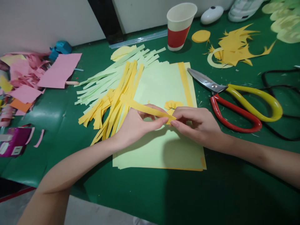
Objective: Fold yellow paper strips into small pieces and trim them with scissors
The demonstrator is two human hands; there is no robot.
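Observation:
A yellow paper strip [150,109] runs between my hands, its right end folded over at the fingertips. My left hand [142,122] pinches it between thumb and fingers, close to the fold. On the other side of the fold, my right hand [194,123] grips the strip's end with thumb and forefinger. Both hands are above a stack of pale green paper sheets [152,156]. Just behind my right hand lies a small pleated yellow piece [172,105]. Loose yellow strips [117,109] lie beside my left hand, partly over pale green strips [100,82].
Scissors [214,87] with red and yellow handles lie right of the sheets. A paper cup [179,34] stands at the back, near yellow scraps [236,47] and a white mouse-shaped object [212,15]. Pink paper [59,70] and a purple box [16,142] are on the left.

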